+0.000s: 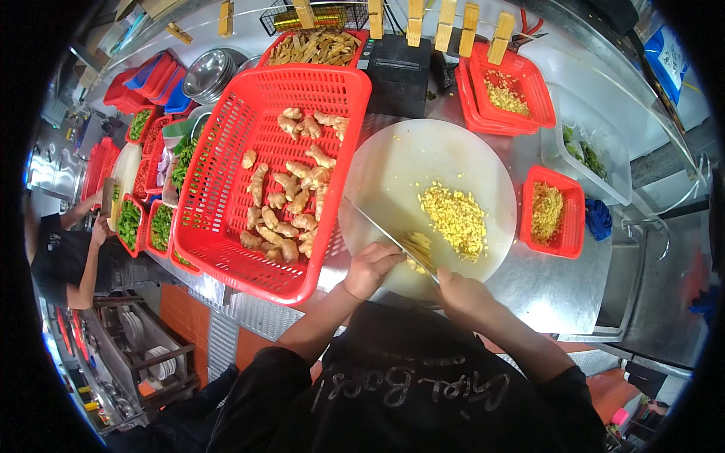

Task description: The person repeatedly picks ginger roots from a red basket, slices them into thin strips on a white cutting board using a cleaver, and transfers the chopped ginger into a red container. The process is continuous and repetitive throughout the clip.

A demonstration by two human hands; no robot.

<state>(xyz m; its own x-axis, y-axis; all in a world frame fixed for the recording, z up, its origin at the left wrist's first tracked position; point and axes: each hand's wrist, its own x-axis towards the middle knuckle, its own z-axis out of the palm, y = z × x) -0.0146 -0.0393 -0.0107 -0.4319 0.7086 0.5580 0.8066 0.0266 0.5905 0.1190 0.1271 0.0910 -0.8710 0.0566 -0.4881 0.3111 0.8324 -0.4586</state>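
Note:
My right hand (pixel 461 291) grips the handle end of a kitchen knife (pixel 385 232), whose long blade slants up to the left over a round white cutting board (pixel 396 153). Against the blade lie sliced ginger strips (pixel 419 246). My left hand (pixel 371 269) has its fingertips bunched beside the blade, at the lower left of the board; whether they pinch any ginger is hidden. A heap of finely chopped ginger (pixel 456 221) sits right of the strips. To the left stands a large red perforated basket (pixel 198 226) with several whole ginger roots (pixel 289 184) inside.
A small red basket (pixel 579 226) of chopped ginger stands right of the board, near a sink (pixel 614 283). Behind are stacked red baskets (pixel 467 105), a clear plastic tub (pixel 612 181) and a black printer (pixel 396 73). Wooden clothespins (pixel 444 25) hang overhead. Another person (pixel 68 266) holds a knife at far left.

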